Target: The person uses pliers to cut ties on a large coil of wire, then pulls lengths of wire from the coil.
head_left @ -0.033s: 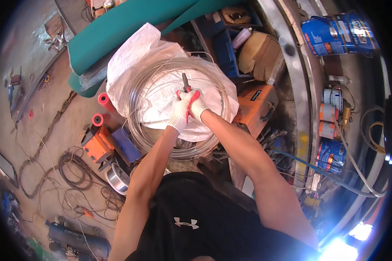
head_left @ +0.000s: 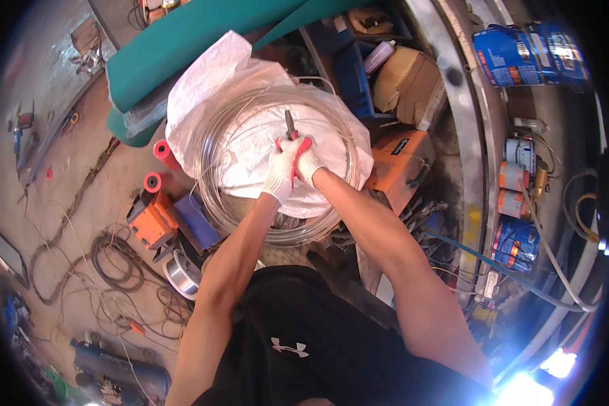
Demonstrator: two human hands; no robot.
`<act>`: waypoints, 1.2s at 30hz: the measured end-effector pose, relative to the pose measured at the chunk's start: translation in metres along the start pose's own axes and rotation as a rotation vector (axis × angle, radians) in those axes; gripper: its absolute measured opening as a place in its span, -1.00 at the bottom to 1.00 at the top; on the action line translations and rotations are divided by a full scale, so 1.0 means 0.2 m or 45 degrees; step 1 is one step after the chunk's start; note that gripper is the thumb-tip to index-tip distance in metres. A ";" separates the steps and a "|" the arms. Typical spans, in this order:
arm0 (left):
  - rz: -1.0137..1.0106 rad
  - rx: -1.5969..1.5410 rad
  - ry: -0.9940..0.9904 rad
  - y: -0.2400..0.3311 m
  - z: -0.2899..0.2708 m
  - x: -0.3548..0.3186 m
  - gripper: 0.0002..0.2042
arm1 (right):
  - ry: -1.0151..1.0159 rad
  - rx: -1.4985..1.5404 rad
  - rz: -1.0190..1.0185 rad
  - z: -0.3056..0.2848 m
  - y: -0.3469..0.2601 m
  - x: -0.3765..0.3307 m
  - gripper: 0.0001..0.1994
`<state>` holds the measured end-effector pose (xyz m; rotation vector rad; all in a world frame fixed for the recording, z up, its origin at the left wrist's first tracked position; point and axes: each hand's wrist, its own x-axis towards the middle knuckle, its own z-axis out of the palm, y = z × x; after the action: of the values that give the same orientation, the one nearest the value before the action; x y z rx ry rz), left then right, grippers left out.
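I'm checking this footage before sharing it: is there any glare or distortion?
Head view: blown-out glare at lower right; head view: the grey metal beam bows, likely from fisheye bending; head view: the wire coil glints, corners fading to black.

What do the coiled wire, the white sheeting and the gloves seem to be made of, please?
Coiled wire: probably bare metal, from its silvery shine. White sheeting: likely plastic, given crisp creases, faint sheen. Gloves: soft matte look suggests fabric; red areas perhaps rubber.

Wire coil [head_left: 208, 152] | silvery | on white sack [head_left: 210, 76] | dark tool [head_left: 290, 122] | over coil's opening
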<state>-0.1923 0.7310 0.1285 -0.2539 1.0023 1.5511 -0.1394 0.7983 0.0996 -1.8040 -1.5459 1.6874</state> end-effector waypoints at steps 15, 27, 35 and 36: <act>0.040 0.461 0.172 0.02 -0.04 0.05 -0.46 | -0.252 0.494 -0.007 0.07 -0.01 -0.02 -0.85; 1.012 2.198 -0.247 0.60 0.14 -0.19 -0.76 | -0.291 0.395 -0.039 -0.11 -0.22 -0.35 -0.84; 1.063 2.429 -0.246 0.70 0.38 -0.28 -0.76 | -0.172 0.539 -0.456 -0.03 -0.20 -0.20 -0.84; 1.068 2.463 -0.250 0.71 0.40 -0.29 -0.76 | -0.155 0.636 -0.510 0.01 -0.18 -0.17 -0.82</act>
<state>-0.2736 0.7592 0.2784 1.7606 2.0674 0.5594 -0.1524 0.7865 0.1451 -1.0846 -1.2650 1.7923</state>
